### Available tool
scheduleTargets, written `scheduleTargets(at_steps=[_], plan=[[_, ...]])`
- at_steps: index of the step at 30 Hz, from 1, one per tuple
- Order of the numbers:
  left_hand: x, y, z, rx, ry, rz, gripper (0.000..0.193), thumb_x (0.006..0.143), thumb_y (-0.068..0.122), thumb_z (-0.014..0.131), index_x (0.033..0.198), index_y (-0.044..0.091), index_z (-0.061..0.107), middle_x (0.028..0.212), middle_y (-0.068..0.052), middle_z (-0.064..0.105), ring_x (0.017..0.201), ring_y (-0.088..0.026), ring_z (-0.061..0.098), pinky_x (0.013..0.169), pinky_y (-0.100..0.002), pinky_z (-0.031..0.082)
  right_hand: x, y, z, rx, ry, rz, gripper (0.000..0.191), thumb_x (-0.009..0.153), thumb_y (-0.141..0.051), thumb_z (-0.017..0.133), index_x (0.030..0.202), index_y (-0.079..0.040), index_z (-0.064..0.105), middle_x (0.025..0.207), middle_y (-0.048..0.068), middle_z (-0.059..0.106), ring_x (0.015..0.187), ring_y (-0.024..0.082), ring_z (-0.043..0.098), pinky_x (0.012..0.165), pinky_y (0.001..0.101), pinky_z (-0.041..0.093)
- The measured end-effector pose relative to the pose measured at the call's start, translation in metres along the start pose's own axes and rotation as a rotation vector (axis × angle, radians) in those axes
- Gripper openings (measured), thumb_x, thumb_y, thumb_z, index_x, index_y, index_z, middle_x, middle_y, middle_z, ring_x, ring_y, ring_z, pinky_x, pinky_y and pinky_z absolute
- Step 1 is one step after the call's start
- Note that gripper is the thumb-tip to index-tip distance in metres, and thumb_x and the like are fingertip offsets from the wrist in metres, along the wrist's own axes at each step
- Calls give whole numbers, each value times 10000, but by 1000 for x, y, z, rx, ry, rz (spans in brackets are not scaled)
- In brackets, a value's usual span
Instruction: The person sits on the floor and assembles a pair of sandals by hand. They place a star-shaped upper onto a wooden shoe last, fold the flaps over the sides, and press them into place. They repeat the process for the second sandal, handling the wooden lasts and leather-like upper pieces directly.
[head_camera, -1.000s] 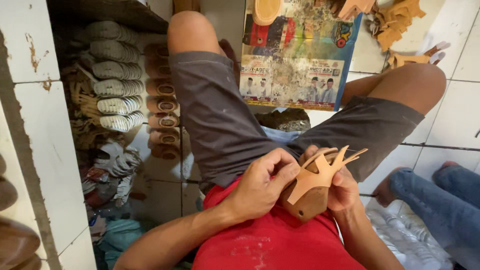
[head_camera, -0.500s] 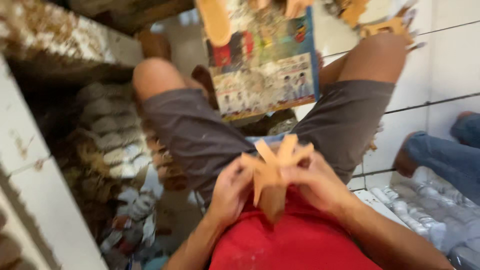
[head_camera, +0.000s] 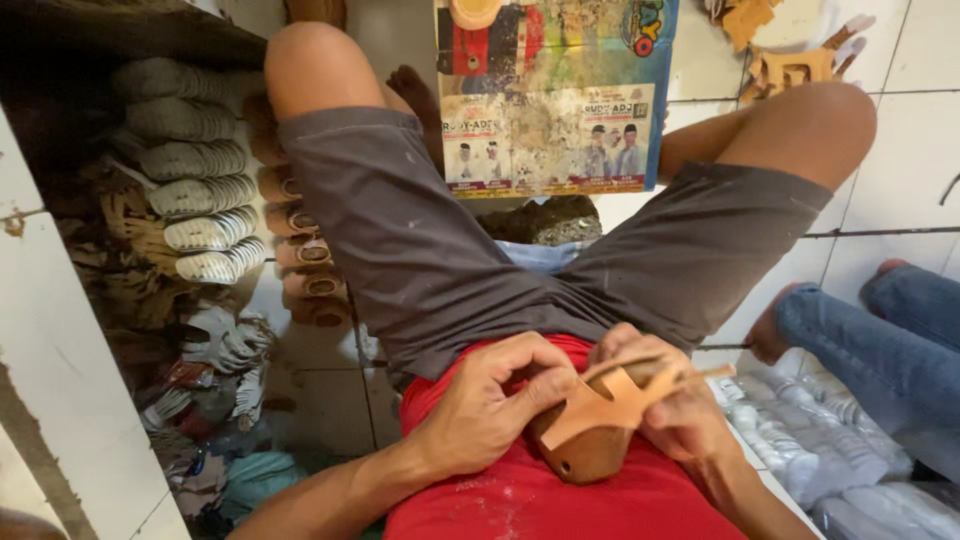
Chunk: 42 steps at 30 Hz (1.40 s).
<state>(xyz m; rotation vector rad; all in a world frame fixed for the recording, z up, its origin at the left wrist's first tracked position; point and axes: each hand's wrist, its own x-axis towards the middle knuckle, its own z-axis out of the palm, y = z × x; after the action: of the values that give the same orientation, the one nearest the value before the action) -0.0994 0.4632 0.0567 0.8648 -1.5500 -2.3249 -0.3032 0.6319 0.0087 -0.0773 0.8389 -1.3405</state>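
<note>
The person sits on the tiled floor (head_camera: 930, 140) with knees spread, and the work is right in the lap, at about 6 o'clock from where I stand. Both hands close around a wooden shoe form (head_camera: 590, 450) with a tan leather strap piece (head_camera: 610, 400) laid over its top.

The left hand (head_camera: 490, 410) wraps the near side of the form, with its fingers curled tight against the wood and the edge of the leather. The right hand (head_camera: 680, 410) cups the far side from below, and a thin strap end pokes out past it toward 3 o'clock. Neither hand is loose; both clamp the same piece.

To do this step well, I would say the form should stay braced against the red shirt (head_camera: 560, 505), so it cannot roll. The left thumb should press the leather flat before any pulling, so the crossing straps sit centred and not skewed. Even tension on both sides matters. A hard tug on the thin strap end could stretch it or shift the whole piece off line.

Around them, a stack of pale shoe soles (head_camera: 195, 190) lies at 10 o'clock, and a colourful printed board (head_camera: 555, 95) stands at 12 o'clock. More cut leather pieces (head_camera: 790, 65) sit at 1 o'clock. Another person's leg in jeans (head_camera: 880, 345) rests at 3 o'clock.
</note>
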Motion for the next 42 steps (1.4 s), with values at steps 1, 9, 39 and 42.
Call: scheduleTargets(at_steps=[1,9,39,42], plan=[[-1,1,-2,-35,-22,6,161,1055,153,658,1116,9,694,985,5,665,927,-94,636,844,-257,520,-2,-1,1,-36,-24,-19,508,760,-254,938,1093,60,717,1196,177,570,1158,340,579,965,456,492],[44,-28,-20,-611,-606,-221,924,910,155,842,1643,158,280,1590,-32,428,1449,-159,449,1223,-342,397,-13,-17,2,-206,-107,-45,576,710,-123,971,1175,59,684,1195,167,591,1207,376,634,1053,498,530],[16,41,6,76,156,-64,312,840,118,828,1101,-17,726,1040,-58,721,966,-104,677,865,-253,549,83,-158,102,-1171,-408,-152,132,827,-117,780,812,-18,694,728,20,628,664,111,595,618,276,499],[16,43,6,94,138,-33,317,841,135,834,1098,-14,724,1049,-65,720,980,-125,682,885,-266,538,82,-153,97,-1190,-397,-144,174,841,-142,781,784,-16,675,700,16,615,639,103,582,597,271,494]])
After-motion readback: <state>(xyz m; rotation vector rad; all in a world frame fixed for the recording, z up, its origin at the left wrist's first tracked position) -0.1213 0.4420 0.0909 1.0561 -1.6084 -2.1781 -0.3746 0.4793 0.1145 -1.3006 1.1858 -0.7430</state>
